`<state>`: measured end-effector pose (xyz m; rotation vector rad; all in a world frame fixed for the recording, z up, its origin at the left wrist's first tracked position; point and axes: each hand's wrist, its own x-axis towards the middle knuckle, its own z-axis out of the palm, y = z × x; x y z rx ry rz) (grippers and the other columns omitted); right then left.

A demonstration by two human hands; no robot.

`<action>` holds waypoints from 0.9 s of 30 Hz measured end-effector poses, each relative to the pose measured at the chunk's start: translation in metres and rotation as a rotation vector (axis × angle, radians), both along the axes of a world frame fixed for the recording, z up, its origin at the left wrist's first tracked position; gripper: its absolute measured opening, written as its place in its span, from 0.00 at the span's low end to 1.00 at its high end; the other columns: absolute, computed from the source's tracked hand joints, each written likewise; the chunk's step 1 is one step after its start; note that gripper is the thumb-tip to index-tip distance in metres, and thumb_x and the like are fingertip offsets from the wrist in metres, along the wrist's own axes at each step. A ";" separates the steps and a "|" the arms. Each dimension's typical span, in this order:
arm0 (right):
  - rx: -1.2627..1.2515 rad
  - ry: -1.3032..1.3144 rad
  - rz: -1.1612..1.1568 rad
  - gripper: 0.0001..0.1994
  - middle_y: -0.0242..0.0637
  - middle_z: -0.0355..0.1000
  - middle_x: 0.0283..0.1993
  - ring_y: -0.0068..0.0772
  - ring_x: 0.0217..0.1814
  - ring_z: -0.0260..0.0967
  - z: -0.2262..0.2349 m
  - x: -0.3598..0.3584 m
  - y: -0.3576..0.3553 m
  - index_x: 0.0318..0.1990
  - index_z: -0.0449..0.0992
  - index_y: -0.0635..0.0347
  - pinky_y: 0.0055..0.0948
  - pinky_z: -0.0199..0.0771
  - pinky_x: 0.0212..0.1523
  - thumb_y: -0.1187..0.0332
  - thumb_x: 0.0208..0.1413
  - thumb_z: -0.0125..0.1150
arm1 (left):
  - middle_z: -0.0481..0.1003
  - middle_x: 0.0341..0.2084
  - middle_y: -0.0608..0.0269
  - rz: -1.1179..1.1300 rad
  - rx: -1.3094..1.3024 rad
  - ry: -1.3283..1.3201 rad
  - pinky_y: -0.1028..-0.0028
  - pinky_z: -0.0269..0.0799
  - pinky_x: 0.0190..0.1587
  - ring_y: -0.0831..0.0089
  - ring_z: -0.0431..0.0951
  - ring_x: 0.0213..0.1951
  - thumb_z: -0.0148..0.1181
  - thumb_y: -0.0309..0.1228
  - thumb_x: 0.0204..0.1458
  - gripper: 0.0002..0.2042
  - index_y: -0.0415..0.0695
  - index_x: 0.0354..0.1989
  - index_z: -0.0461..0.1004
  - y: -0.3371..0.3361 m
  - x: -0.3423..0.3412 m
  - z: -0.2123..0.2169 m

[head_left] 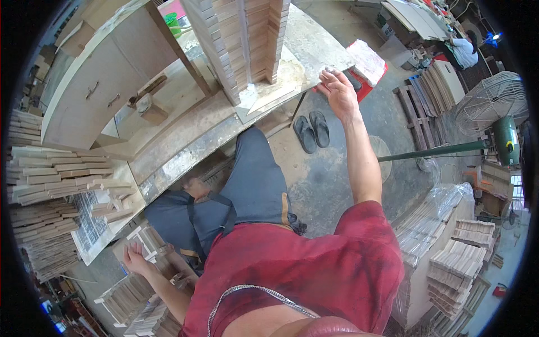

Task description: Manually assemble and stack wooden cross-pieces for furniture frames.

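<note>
A reach in two directions appeared to be in hand: the right hand (pixel 337 90) was stretched up and forward with fingers spread and nothing held, resting at the near edge of the worktop (pixel 314 42), while the left hand (pixel 135 259) was lowered, fingers loosely open, onto the low bundles of wooden slats (pixel 126 297) just below it. The tall stack of wood blocks (pixel 241 39) stood on the worktop to the left of and beyond the right hand, near but apart from it. The next move was judged to call for the left fingers being closed around a slat.
</note>
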<state>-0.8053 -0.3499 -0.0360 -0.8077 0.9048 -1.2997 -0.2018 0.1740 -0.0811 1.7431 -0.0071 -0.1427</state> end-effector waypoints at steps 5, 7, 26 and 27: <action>-0.064 -0.230 0.221 0.22 0.48 0.68 0.61 0.49 0.65 0.65 0.027 0.036 0.052 0.56 0.68 0.64 0.52 0.67 0.66 0.85 0.51 0.48 | 0.74 0.54 0.45 -0.055 -0.053 -0.029 0.66 0.81 0.48 0.56 0.80 0.52 0.52 0.25 0.64 0.17 0.32 0.59 0.67 -0.025 -0.009 0.011; -0.100 -0.274 0.285 0.23 0.50 0.68 0.61 0.51 0.63 0.67 0.038 0.055 0.069 0.57 0.68 0.64 0.51 0.69 0.65 0.84 0.51 0.50 | 0.74 0.56 0.47 -0.095 -0.060 -0.042 0.67 0.79 0.51 0.58 0.80 0.51 0.54 0.25 0.63 0.19 0.33 0.61 0.66 -0.021 -0.005 0.012; -0.343 -0.007 -0.253 0.37 0.57 0.68 0.60 0.41 0.57 0.74 0.044 0.033 -0.030 0.67 0.59 0.70 0.34 0.75 0.57 0.71 0.53 0.71 | 0.75 0.51 0.47 -0.563 -0.121 -0.334 0.73 0.79 0.40 0.65 0.81 0.41 0.52 0.21 0.61 0.19 0.31 0.60 0.65 -0.133 -0.056 0.054; -0.364 0.077 -0.273 0.36 0.56 0.70 0.59 0.40 0.57 0.74 0.042 0.034 -0.054 0.67 0.60 0.68 0.33 0.76 0.56 0.70 0.52 0.73 | 0.75 0.52 0.47 -0.570 -0.102 -0.317 0.73 0.79 0.40 0.65 0.81 0.41 0.52 0.21 0.62 0.19 0.31 0.61 0.65 -0.140 -0.062 0.058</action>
